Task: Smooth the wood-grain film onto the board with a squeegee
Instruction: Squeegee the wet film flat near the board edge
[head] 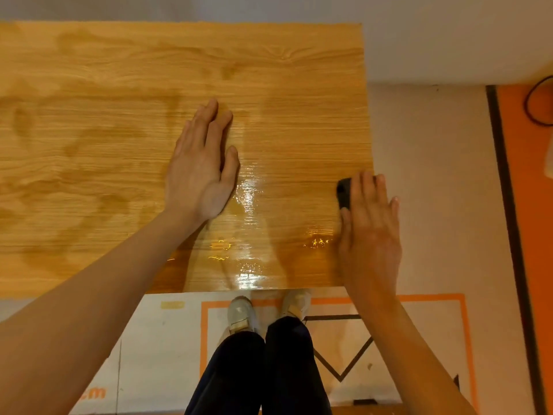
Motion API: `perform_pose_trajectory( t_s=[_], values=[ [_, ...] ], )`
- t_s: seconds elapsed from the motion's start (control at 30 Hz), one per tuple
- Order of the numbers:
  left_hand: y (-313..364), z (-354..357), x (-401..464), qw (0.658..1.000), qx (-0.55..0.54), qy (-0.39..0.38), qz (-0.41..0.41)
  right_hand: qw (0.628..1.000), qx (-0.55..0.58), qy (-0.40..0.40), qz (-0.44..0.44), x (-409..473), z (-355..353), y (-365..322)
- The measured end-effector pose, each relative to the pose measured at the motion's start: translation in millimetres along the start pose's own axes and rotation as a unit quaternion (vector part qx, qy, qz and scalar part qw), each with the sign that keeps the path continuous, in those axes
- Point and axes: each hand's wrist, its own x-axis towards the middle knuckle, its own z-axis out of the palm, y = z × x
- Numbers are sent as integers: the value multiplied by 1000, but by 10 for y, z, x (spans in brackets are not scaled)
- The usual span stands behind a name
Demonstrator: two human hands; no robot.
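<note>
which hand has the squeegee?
The right hand, pressing the black squeegee at the film's right edge; the left hand lies flat, empty.

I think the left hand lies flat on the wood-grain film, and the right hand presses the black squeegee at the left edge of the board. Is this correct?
Not quite. The head view shows the right hand pressing the black squeegee at the right edge of the board, not the left edge. The rest stands: the left hand lies flat on the wood-grain film.

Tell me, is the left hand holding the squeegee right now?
No, the left hand lies flat and empty on the wood-grain film, while the right hand presses the dark squeegee at the right edge.
</note>
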Motion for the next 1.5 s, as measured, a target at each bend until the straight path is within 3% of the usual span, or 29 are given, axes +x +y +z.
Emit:
perform_pose_trajectory(
  t_s=[0.07,0.13,0.23,0.33,0.43,0.5,0.57,0.8,0.87,0.93,1.07,1.17,1.3,1.4,1.5],
  values=[
    [-17,7,1,1000,-6,1,3,996,5,47,71,-74,-21,27],
    [-35,-24,-9,999,-30,-2,9,997,-5,44,62,-102,67,-307],
    [-38,-125,-132,998,-65,-6,20,996,13,-38,-75,-272,244,-966],
    [-11,-233,-498,997,-76,-7,10,986,26,-19,-162,-312,336,-1059],
    [33,-253,-891,996,-84,-18,-14,991,-29,-29,-125,-40,244,-705],
    [53,-194,-1048,997,-73,-19,-2,999,34,-11,-41,246,190,-588],
    [61,-124,-1117,999,-43,-11,11,998,65,1,-16,368,178,-681],
    [54,-72,-1130,999,-11,14,27,974,62,-61,-211,-899,164,-678],
    [56,-66,-1127,999,-11,16,30,963,58,-57,-255,-862,152,-586],
    [54,-61,-1119,999,-13,12,29,970,39,-39,-236,-487,186,-668],
    [49,-58,-1122,999,-16,14,30,992,83,10,-98,198,292,-945],
    [46,-51,-1138,999,-14,18,32,993,50,23,-109,-297,342,-892],
    [50,-47,-1127,999,-11,24,35,985,65,-31,-157,-1011,278,-607],
    [46,-42,-1110,999,-10,24,29,988,17,-16,-151,-712,226,-605],
    [33,-40,-1123,1000,-2,15,26,994,63,1,-88,-98,177,-607]
  ],
)
